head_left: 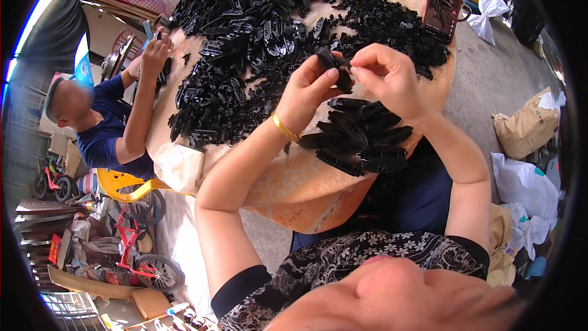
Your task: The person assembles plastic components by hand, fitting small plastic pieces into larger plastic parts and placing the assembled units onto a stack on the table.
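My left hand (305,95), with a yellow bangle at its wrist, grips a dark, elongated black plastic part (334,66) between thumb and fingers above the table. My right hand (392,79) is close beside it, thumb and forefinger pinched at the part's right side. Whatever sits in that pinch is too small to make out. Below both hands lies a small pile of long black plastic pieces (361,133) near the table's front edge. Beyond them spreads a heap of small black parts (392,27), with larger glossy black shells (269,34) farther left.
An orange-patterned cloth (300,199) covers the table. A phone (442,9) stands upright at its far right edge. A co-worker's hands (154,55) work at the left side, near a yellow chair (131,187). Sacks (527,122) stand on the floor at right.
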Available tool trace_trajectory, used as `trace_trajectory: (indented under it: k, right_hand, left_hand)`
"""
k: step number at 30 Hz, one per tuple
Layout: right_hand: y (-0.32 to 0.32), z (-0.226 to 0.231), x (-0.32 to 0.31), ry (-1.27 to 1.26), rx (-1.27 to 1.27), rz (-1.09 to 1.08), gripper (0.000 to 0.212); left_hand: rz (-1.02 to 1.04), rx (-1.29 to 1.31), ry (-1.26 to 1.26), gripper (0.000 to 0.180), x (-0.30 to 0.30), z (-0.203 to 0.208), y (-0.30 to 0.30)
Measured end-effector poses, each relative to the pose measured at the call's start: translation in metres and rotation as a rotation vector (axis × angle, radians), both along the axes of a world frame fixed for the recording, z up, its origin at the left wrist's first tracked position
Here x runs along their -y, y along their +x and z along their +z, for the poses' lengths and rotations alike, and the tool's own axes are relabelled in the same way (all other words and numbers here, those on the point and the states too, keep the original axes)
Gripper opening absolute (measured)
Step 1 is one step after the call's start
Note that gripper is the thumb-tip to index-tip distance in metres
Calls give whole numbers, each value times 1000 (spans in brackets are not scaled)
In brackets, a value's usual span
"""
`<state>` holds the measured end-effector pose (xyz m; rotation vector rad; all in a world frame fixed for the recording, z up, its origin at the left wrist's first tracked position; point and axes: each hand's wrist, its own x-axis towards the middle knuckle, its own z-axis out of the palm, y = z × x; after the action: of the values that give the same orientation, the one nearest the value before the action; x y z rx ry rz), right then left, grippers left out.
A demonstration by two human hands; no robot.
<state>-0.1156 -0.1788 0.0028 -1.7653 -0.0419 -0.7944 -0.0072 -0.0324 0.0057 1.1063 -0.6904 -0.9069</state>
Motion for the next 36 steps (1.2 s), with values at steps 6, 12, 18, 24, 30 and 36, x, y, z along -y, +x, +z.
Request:
trace_trajectory:
  k: [6, 12, 18, 24, 30, 36]
  right_hand:
    - [1, 9, 13, -311, 198, -61, 10]
    - [2, 6, 8, -691, 328, -37, 21]
    - [-1, 9, 6, -838, 301, -67, 24]
    - [-4, 7, 9, -937, 317, -128, 22]
    - [-4, 8, 10, -983, 331, -112, 21]
    - [-2, 7, 7, -606, 154, -140, 28]
  left_hand:
    - [-107, -118, 90, 30, -4, 6, 14]
    - [-190, -125, 246, 31, -6, 9, 14]
    - [-220, -92, 299, 33, -7, 6, 18]
    - [-199, -72, 286, 34, -8, 19, 14]
    - [-175, 307, 309, 38, -12, 20, 16]
    - [57, 929, 234, 38, -11, 17, 1]
